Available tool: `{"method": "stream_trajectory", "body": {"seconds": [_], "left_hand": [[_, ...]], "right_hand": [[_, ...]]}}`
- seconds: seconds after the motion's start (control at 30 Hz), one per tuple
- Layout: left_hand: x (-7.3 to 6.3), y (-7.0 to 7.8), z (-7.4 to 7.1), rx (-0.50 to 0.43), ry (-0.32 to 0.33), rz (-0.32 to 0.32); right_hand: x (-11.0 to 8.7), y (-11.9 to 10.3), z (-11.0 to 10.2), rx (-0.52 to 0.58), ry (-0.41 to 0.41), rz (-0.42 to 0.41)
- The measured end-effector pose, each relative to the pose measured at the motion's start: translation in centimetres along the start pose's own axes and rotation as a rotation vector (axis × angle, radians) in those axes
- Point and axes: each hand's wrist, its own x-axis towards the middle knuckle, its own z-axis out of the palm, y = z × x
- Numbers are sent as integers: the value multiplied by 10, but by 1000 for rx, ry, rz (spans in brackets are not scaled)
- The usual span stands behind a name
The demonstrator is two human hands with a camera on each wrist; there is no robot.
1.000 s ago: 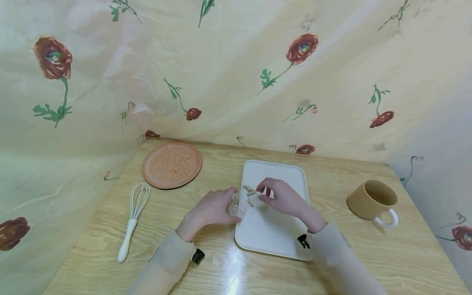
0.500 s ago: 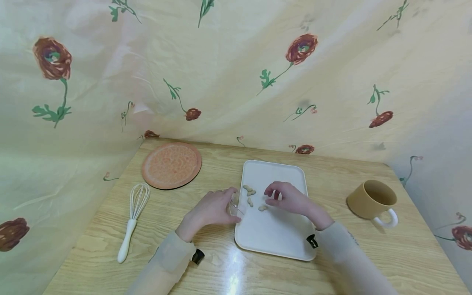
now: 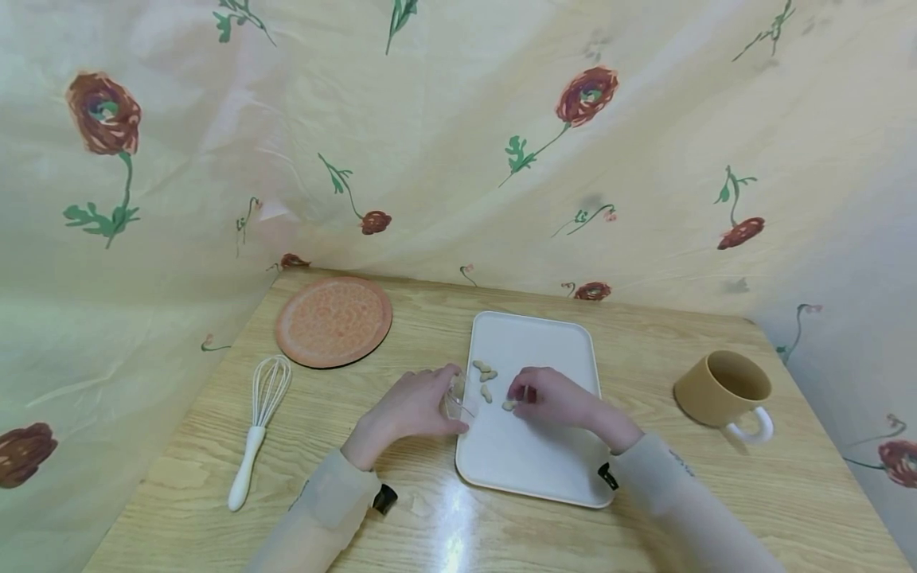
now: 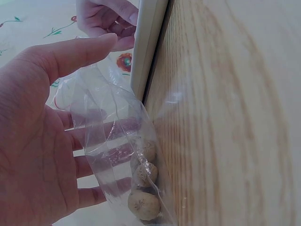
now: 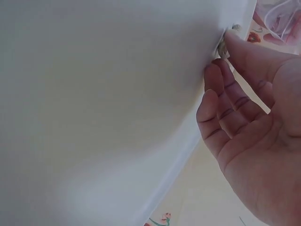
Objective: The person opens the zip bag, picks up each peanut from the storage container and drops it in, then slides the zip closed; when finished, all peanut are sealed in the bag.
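A whisk [image 3: 248,461] lies near a round orange mat [image 3: 334,321], then the left hand [image 3: 410,404] is cupped around a clear bag [image 4: 117,120] beside the white tray [image 3: 530,458], where loose peanuts [image 3: 486,393] lie near one peanut [image 3: 508,405] which the right hand [image 3: 553,396] pinches, with a mug [image 3: 709,391] further right.

Passage between mat [image 3: 334,321] and tray [image 3: 523,458]; left grip [image 3: 415,404] blocks nearside.
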Motion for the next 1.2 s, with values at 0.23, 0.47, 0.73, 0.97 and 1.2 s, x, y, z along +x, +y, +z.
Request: {"method": "stream_trajectory", "body": {"seconds": [0.23, 0.47, 0.73, 0.97, 1.2], "left_hand": [[0, 0, 1, 11, -9, -8], [0, 0, 0, 6, -12, -10], [0, 0, 1, 7, -15, -10], [1, 0, 1, 11, -17, -8], [1, 0, 2, 12, -16, -8]], "right_hand": [[2, 1, 5, -46, -8, 7], [1, 1, 6, -48, -12, 17], [1, -3, 1, -57, 2, 5], [5, -17, -8, -65, 33, -57], [14, -33, -10, -57, 65, -114]]}}
